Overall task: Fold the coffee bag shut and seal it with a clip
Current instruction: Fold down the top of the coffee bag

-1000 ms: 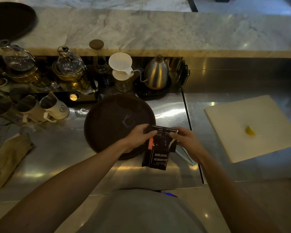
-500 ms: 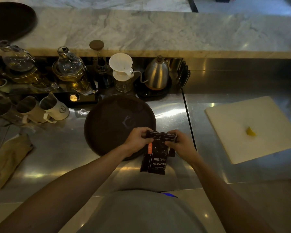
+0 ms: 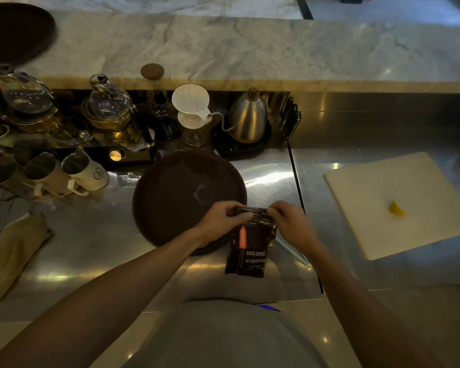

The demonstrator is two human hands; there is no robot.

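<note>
A black coffee bag (image 3: 247,251) with an orange mark and white lettering stands on the steel counter, just in front of a round dark tray (image 3: 181,197). My left hand (image 3: 221,221) pinches the bag's top left corner. My right hand (image 3: 290,221) pinches the top right corner, and the top edge is bent over between the two. A pale long clip (image 3: 294,251) lies on the counter to the right of the bag, partly hidden under my right wrist.
A white cutting board (image 3: 398,203) with a lemon wedge (image 3: 396,209) lies to the right. Behind the tray stand a white dripper (image 3: 191,107), a steel kettle (image 3: 247,118), glass teapots (image 3: 109,107) and cups (image 3: 88,173). A folded cloth (image 3: 8,251) lies at the left.
Both hands have drawn closer together along the bag's top, which now sits lower and more bent over. The bag's body has stayed in place.
</note>
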